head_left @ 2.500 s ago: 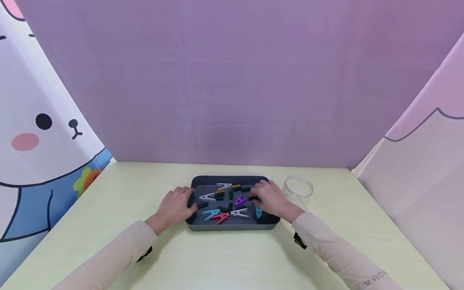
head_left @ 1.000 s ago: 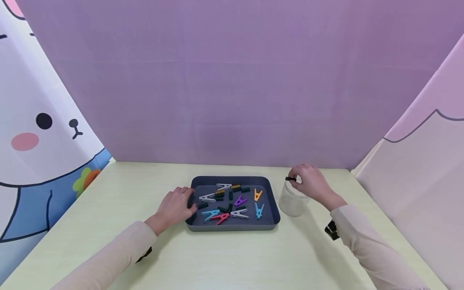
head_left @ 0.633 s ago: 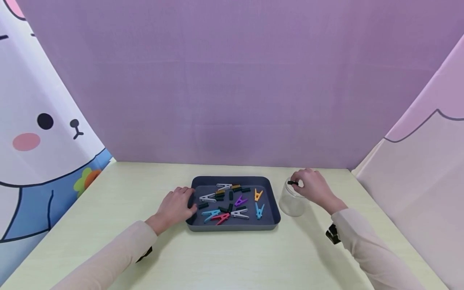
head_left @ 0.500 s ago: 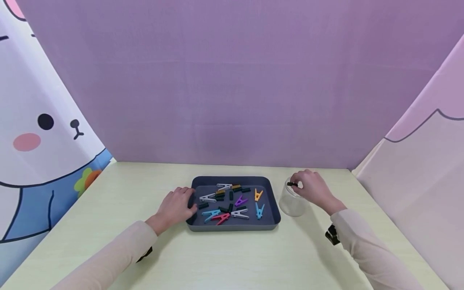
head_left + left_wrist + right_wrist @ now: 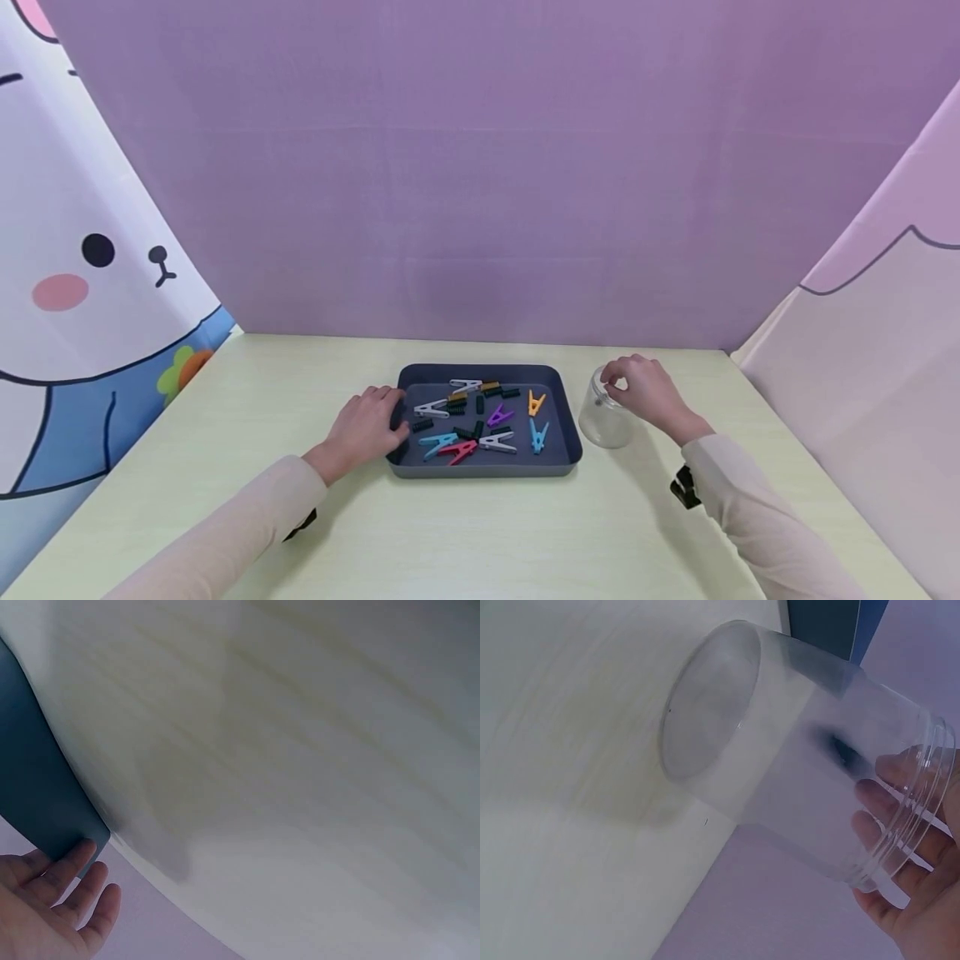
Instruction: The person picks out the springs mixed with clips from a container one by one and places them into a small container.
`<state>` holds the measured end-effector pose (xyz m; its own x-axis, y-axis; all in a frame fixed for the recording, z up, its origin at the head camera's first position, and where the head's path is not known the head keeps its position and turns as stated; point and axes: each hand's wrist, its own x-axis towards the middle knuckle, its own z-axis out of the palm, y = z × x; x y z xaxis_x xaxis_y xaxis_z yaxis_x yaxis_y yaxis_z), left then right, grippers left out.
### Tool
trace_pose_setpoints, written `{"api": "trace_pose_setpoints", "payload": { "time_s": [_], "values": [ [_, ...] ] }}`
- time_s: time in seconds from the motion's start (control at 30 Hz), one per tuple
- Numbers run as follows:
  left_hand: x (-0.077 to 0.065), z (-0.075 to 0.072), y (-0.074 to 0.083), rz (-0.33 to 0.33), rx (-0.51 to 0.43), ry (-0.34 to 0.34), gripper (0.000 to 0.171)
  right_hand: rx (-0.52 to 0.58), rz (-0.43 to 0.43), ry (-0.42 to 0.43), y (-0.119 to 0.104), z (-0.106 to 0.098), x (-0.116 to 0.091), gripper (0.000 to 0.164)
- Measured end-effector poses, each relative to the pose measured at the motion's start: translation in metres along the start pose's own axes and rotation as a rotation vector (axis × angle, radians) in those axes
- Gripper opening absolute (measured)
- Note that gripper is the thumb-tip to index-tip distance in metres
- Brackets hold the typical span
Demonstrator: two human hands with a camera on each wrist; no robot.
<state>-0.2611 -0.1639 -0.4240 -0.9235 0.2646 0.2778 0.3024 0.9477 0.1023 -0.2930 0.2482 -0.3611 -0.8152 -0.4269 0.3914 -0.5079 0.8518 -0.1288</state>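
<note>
My right hand (image 5: 645, 390) hovers over the mouth of a clear jar (image 5: 603, 421), fingertips bent down at its rim. In the right wrist view a short dark piece (image 5: 845, 754), blurred, is inside the jar just beyond the fingertips, apart from them. My left hand (image 5: 362, 432) holds the left wall of a dark grey tray (image 5: 487, 471). Its thumb and a finger reach over the rim, while other fingertips lie on the outer wall in the left wrist view. In the tray lie clothespins, including a purple one (image 5: 499, 415), and several short dark ribbed pieces (image 5: 422, 425).
The tray also holds an orange clothespin (image 5: 536, 403), a red one (image 5: 458, 450), blue and white ones, and gold ribbed pieces (image 5: 457, 397). The jar stands just right of the tray on the pale table (image 5: 480, 542). A purple cloth (image 5: 480, 167) hangs behind.
My right hand carried a dark piece from the tray to the jar, lowered it at the mouth, and let it go. My left hand has stayed at the tray.
</note>
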Motion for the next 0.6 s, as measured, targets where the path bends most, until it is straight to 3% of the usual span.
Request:
{"api": "trace_pose_setpoints", "payload": {
  "time_s": [0.6],
  "values": [
    [-0.0008,-0.0041,0.0022,0.003,0.004,-0.005,0.048,-0.003,0.000,0.013,-0.0005,0.0003,0.0004,0.010]
  ]
}}
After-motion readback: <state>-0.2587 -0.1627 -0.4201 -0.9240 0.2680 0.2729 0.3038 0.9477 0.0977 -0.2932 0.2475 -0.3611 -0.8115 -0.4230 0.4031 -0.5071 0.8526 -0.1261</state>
